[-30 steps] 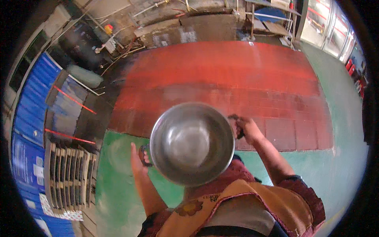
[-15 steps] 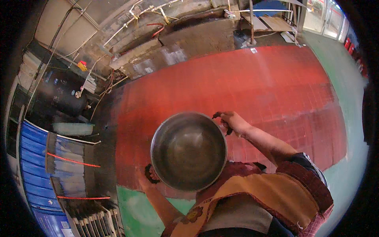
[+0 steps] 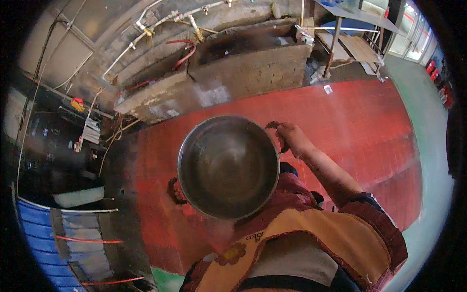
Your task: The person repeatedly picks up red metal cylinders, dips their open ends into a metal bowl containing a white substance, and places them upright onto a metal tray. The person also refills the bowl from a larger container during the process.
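In front of my body I carry a wide, round metal pot (image 3: 227,168) with a dark loop handle on each side. Its inside is dull grey-brown with a bright sheen in the middle; whether any liquid lies in it I cannot tell. My right hand (image 3: 293,138) is closed round the handle on the right side, its forearm reaching in from the lower right. At the left handle, the fingers of my left hand (image 3: 180,193) are wrapped on, partly hidden and hard to separate from the red floor. An orange-brown apron (image 3: 335,236) covers my front.
Ahead stands a long, grimy concrete trough (image 3: 248,73) with a red hose (image 3: 187,56) and pipes above. A table (image 3: 360,14) is at the far right. At left are a pale basin (image 3: 80,196) and blue corrugated panels (image 3: 36,228). Red floor (image 3: 355,121) borders green.
The trough is nearer and looms larger as I have moved forward. The pot stays in both hands, slightly higher in view. Blue panels at left have slid down the picture.
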`<state>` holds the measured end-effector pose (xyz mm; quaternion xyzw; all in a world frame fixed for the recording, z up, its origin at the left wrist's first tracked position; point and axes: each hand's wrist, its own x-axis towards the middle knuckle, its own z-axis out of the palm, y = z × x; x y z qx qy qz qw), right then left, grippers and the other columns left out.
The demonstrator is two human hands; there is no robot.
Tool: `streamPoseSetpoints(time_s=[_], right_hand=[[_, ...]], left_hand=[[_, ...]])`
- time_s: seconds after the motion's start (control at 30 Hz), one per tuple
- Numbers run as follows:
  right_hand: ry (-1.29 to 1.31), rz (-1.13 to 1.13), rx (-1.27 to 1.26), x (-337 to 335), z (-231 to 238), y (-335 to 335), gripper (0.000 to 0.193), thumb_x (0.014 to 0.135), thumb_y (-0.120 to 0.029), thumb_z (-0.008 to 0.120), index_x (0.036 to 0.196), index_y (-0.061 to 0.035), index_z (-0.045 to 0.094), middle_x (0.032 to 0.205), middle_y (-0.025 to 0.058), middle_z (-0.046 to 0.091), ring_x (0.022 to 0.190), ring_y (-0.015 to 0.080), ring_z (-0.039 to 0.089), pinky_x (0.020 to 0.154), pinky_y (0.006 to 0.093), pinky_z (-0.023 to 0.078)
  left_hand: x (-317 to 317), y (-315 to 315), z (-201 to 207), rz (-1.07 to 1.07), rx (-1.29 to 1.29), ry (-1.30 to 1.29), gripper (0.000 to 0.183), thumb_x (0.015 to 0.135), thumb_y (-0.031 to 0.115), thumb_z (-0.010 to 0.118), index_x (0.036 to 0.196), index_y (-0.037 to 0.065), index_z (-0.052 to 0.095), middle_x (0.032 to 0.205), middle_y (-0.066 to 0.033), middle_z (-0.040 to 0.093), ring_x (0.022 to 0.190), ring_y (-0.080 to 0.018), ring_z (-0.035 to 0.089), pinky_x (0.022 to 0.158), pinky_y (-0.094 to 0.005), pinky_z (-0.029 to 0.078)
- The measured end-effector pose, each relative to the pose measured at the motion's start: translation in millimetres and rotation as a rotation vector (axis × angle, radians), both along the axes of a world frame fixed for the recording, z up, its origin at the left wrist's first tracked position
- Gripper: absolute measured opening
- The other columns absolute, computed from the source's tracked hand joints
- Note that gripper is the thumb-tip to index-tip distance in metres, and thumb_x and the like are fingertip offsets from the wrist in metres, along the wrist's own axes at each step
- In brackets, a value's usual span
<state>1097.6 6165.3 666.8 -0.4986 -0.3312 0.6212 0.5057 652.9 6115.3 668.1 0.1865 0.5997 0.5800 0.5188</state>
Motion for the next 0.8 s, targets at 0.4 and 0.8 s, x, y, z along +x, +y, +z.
streamPoseSetpoints(time_s=[0.4, 0.8], right_hand=[[-0.02, 0.005, -0.086, 55.0, -48.5, 426.9, 0.021, 0.099, -0.022, 0.051, 0.095, -0.0037, 0.06, 0.076, 0.0022, 0.055, 0.061, 0.0153, 0.051, 0.048, 0.032, 0.044], [-0.127, -0.131, -0.276, 96.2, -147.3, 710.7, 0.021, 0.098, -0.027, 0.053, 0.095, -0.0077, 0.059, 0.081, 0.0055, 0.058, 0.057, 0.02, 0.055, 0.041, 0.0393, 0.047]], left_hand=[[51.1, 436.1, -39.7, -0.035, -0.049, -0.015, 0.063, 0.096, 0.062, 0.05, 0.115, 0.004, 0.065, 0.072, -0.0012, 0.055, 0.055, -0.0127, 0.049, 0.046, -0.0292, 0.041], [64.4, 721.4, -120.7, -0.116, -0.146, -0.103, 0.062, 0.096, 0.06, 0.049, 0.116, 0.004, 0.065, 0.075, -0.0024, 0.056, 0.058, -0.0137, 0.051, 0.049, -0.0311, 0.044]])
